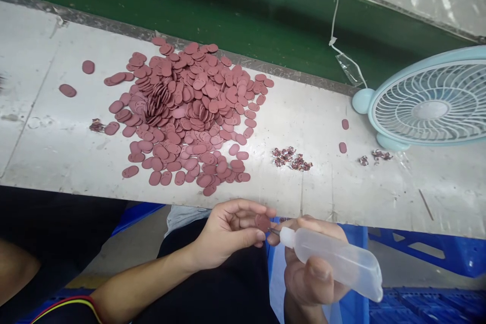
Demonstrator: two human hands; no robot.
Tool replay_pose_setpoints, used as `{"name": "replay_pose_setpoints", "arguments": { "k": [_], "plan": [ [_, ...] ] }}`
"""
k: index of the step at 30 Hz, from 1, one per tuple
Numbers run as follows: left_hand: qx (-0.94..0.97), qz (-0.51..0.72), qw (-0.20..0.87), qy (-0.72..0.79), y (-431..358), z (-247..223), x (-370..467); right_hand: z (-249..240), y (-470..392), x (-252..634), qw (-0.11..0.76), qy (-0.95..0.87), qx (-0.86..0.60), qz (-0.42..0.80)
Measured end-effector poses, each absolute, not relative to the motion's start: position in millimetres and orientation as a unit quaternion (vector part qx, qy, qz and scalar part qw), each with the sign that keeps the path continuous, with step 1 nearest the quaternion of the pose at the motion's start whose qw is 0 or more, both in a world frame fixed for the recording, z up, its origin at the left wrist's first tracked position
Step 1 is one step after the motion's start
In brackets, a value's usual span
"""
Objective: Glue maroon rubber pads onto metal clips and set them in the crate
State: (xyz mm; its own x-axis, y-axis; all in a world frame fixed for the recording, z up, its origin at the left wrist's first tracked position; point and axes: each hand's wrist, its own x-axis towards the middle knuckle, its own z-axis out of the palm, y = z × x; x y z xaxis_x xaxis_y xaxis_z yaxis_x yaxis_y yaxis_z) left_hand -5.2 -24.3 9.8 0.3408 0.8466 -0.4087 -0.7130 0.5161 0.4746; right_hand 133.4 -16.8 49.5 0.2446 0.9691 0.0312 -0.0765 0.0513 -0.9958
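My left hand (231,233) pinches a reddish-brown oval piece (262,222) between thumb and fingers, just off the table's front edge. In my right hand (315,273) lies a translucent squeeze bottle (337,257), tilted with its white cap toward the left. The thin nozzle tip of the bottle is at the oval piece; whether it touches, I cannot tell. On the table beyond my hands spreads a large pile of similar oval pieces (197,91), several showing small holes. Small dark reddish-brown parts (290,158) sit in a cluster right of the pile.
A light blue fan (429,109) stands at the right, its white cord (336,15) running up past the green belt (243,10). More small parts (381,156) lie near the fan. Blue crates (429,306) are below the table (379,197). Another person's arm (17,266) shows at left.
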Motion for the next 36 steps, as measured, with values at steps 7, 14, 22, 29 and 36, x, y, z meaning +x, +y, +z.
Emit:
{"name": "replay_pose_setpoints", "arguments": {
  "k": [7, 14, 22, 29, 36],
  "plan": [
    [0.112, 0.483, 0.809, 0.317, -23.4, 11.1, -5.3, 49.3, -20.4, 132.6, 0.580, -0.421, -0.547, 0.434],
    [0.131, 0.494, 0.800, 0.313, -23.3, 6.4, -9.8, 27.6, 29.3, 205.2, 0.629, 0.014, -0.306, 0.714],
    [0.133, 0.510, 0.774, 0.350, -18.9, 10.7, -26.2, -53.0, 67.2, 294.3, 0.551, 0.301, 0.063, 0.776],
    [0.068, 0.495, 0.764, 0.408, -17.0, 4.1, -41.0, -24.6, 48.8, 255.9, 0.624, -0.319, -0.471, 0.536],
    [0.039, 0.496, 0.762, 0.414, -14.5, 4.7, -41.4, -28.5, 70.1, 231.4, 0.271, -0.711, -0.609, 0.222]
  ]
}}
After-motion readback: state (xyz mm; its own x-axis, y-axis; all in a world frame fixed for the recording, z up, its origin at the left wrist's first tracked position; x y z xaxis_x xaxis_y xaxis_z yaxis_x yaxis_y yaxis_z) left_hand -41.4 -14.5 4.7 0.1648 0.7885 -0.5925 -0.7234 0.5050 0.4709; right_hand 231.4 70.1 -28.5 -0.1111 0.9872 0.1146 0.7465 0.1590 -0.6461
